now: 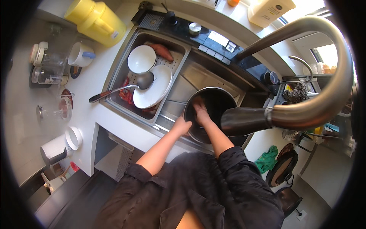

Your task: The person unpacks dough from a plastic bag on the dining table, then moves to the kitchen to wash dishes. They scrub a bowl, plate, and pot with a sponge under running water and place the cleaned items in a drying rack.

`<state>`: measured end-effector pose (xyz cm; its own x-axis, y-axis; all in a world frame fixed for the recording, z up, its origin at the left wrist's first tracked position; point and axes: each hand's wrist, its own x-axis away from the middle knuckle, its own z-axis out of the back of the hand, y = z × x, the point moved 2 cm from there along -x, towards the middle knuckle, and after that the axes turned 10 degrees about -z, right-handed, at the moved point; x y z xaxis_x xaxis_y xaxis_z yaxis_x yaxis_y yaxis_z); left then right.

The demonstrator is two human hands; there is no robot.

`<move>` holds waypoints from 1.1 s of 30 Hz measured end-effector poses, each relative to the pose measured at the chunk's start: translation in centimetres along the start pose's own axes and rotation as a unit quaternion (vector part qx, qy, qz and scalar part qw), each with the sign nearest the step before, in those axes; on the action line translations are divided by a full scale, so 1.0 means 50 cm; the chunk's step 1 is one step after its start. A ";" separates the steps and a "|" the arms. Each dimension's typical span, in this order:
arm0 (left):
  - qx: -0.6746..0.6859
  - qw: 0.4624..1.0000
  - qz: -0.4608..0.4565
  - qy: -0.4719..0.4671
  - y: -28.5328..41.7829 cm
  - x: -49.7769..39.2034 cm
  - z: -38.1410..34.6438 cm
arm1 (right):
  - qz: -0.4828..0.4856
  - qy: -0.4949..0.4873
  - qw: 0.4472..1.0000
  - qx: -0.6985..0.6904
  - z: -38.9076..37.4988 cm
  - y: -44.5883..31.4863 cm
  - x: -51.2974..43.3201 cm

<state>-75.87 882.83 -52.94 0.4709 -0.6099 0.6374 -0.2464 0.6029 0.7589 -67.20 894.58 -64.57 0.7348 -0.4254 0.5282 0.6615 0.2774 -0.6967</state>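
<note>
A deep pot (218,97) with a dark inside stands tilted in the right basin of the steel sink (187,78). My left hand (182,126) grips its rim at the near left side, thumb showing outside. My right hand (202,114) reaches into the pot near the left inner wall. Its fingers are blurred, and whether they hold anything cannot be made out. Above the pot's right side hangs the dark spray head (246,120) of the arched metal faucet (340,74), hiding part of the rim.
In the left basin's perforated tray (168,63) are a white bowl (141,58), a white plate (155,91), a ladle (145,80) and a sweet potato (163,52). A yellow thermos jug (97,24) stands on the left counter. A green cloth (266,159) lies right, beside a pot lid (281,169).
</note>
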 end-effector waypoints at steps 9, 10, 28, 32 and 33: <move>-0.023 0.998 0.049 -0.017 0.038 0.016 0.017 | 0.196 -0.200 0.909 0.310 0.110 -0.072 0.069; -0.023 0.999 0.047 -0.015 0.031 0.011 0.013 | 0.352 -0.103 0.827 0.426 0.110 -0.079 0.055; 0.113 0.992 0.041 0.040 0.018 0.008 0.003 | -0.201 -0.012 0.882 -0.427 0.027 -0.193 0.047; 0.142 0.983 0.069 0.094 -0.018 0.003 0.003 | -0.149 -0.245 0.948 0.140 0.134 -0.190 0.145; 0.155 0.980 0.069 0.100 -0.016 0.003 0.002 | -0.171 -0.271 0.899 0.299 0.187 -0.216 0.162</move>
<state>-75.71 882.19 -53.45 0.5637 -0.4009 0.7221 -0.5514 0.4682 0.6904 -67.00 896.17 -48.23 0.3305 -0.1369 0.9338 0.7061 0.6924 -0.1484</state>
